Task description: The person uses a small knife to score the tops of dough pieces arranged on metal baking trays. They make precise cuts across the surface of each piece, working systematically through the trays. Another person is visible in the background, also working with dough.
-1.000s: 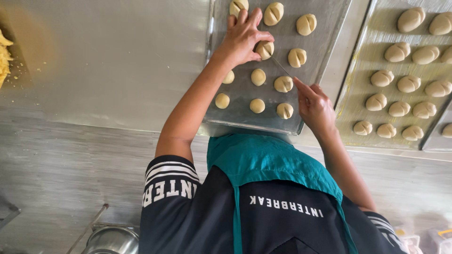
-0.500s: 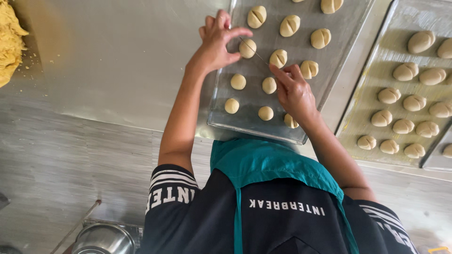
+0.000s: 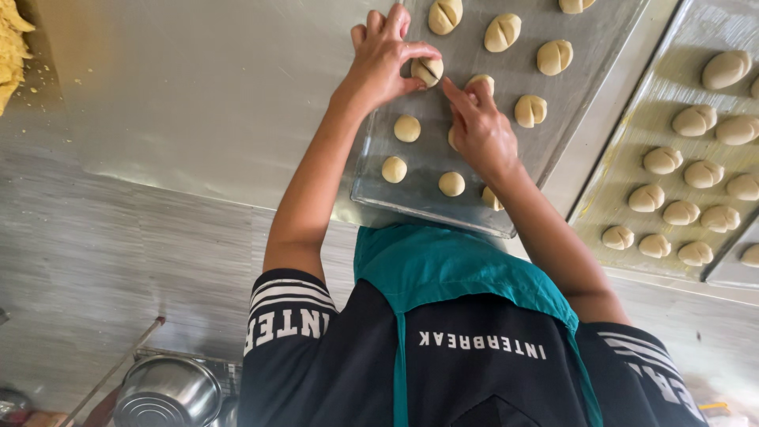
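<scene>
Item: baking tray (image 3: pixel 474 198) on the steel table (image 3: pixel 182 103), rows of dough pieces, our two arms stretched over it. Our left hand (image 3: pixel 383 59) pinches a scored dough ball (image 3: pixel 428 71) at the tray's edge between thumb and fingers; our right hand (image 3: pixel 478 130), forefinger extended, half curled, holds nothing visible. Since half a second ago, both hands sit closer together.

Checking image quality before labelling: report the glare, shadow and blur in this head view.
Head view: soft glare on the steel table; the left hand and right hand slightly motion-soft over the near tray; dough pieces sharp; floor area dimmer.
</scene>
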